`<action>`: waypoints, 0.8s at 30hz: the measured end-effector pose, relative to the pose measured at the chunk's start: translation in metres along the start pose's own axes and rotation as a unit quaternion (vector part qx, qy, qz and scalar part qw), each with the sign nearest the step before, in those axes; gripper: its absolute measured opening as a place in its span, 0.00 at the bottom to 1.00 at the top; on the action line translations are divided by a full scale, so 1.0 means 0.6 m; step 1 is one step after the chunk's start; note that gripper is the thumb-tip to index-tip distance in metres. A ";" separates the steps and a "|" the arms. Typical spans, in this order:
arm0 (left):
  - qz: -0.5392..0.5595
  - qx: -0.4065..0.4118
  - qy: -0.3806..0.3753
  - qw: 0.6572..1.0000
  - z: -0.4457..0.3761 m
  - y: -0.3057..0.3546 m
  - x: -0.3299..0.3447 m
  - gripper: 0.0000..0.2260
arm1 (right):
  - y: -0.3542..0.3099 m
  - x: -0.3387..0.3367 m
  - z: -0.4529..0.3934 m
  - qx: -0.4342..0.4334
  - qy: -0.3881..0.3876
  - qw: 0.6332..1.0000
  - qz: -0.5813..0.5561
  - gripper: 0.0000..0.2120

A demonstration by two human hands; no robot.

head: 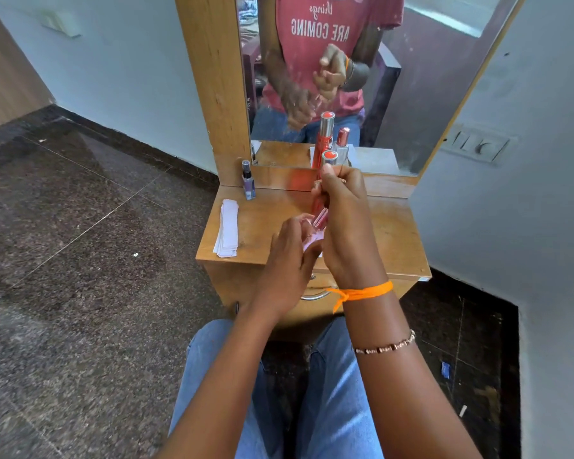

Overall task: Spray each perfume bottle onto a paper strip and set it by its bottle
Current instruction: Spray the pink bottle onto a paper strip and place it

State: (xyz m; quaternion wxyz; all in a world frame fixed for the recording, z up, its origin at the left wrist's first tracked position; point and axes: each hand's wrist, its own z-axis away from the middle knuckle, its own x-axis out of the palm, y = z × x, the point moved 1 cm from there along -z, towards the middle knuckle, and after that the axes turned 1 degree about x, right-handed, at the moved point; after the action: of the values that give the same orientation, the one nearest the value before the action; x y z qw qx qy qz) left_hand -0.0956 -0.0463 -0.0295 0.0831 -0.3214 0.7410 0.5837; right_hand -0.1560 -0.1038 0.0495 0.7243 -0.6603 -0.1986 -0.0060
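Note:
My right hand [343,223] grips a small glossy pink perfume bottle [320,219], tilted and mostly hidden by the fingers. Just below it my left hand [289,260] pinches a pale paper strip [312,242]. Both hands are over the middle of the wooden dresser top [395,233]. Behind my right hand stands a tall red bottle [328,158] with an orange-red cap. A small purple bottle [248,181] stands at the back left. A stack of paper strips [227,228] lies on the left side of the top.
The mirror [428,77] behind the dresser reflects the hands, the red bottle and a rose-capped clear bottle whose real body is hidden by my right hand. A drawer handle [314,295] sits below the front edge. My knees are close to the dresser.

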 end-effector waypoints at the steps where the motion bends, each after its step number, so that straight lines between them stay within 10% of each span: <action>1: -0.003 -0.001 -0.001 1.000 -0.001 0.003 -0.002 0.28 | -0.002 0.002 -0.005 0.021 0.015 0.999 -0.023 0.08; 7: 0.145 -0.055 -0.011 0.988 0.001 0.003 -0.001 0.13 | -0.009 -0.021 -0.022 0.025 -0.078 0.994 -0.068 0.14; 12: 0.286 -0.081 -0.047 0.954 0.000 0.013 0.004 0.20 | -0.017 -0.054 -0.025 0.028 -0.215 0.971 -0.101 0.06; 16: 0.289 -0.063 -0.041 0.954 -0.006 0.021 0.004 0.17 | -0.003 -0.085 -0.016 -0.048 -0.192 0.975 0.100 0.04; 24: 0.294 -0.100 -0.048 0.949 -0.004 0.030 0.021 0.16 | -0.012 -0.136 -0.021 -0.052 -0.187 0.977 0.087 0.09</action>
State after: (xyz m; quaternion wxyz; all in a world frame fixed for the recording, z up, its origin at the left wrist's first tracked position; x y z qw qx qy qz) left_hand -0.1151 -0.0514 -0.0203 -0.0899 -0.0677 0.7354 0.6682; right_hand -0.2296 -0.1373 0.0318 0.6369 -0.7009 -0.2721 0.1706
